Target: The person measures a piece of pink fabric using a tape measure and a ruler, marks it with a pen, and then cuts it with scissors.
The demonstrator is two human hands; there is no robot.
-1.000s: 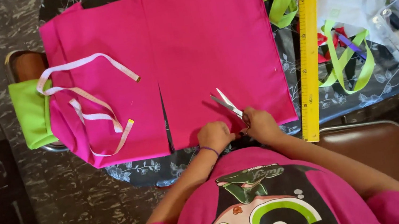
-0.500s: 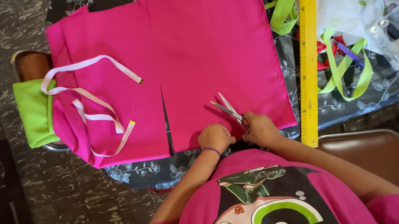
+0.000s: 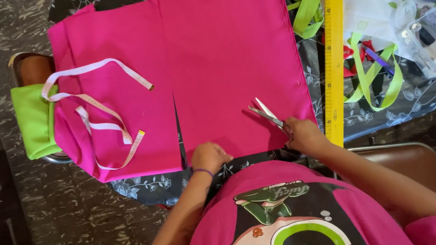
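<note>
Two hands on pink fabric [image 3: 229,49], right fingers [image 3: 293,127] gripping open scissors [image 3: 265,113] beside yellow ruler [image 3: 334,38].

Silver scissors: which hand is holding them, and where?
The right hand holds the silver metal scissors by their handles, blades open over the pink cloth. The left hand rests on the cloth's near edge.

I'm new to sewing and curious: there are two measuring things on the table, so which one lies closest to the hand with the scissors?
The long yellow ruler, lying straight just beside the right hand. The other, a soft tape measure, lies looped on the pink fabric far left.
</note>
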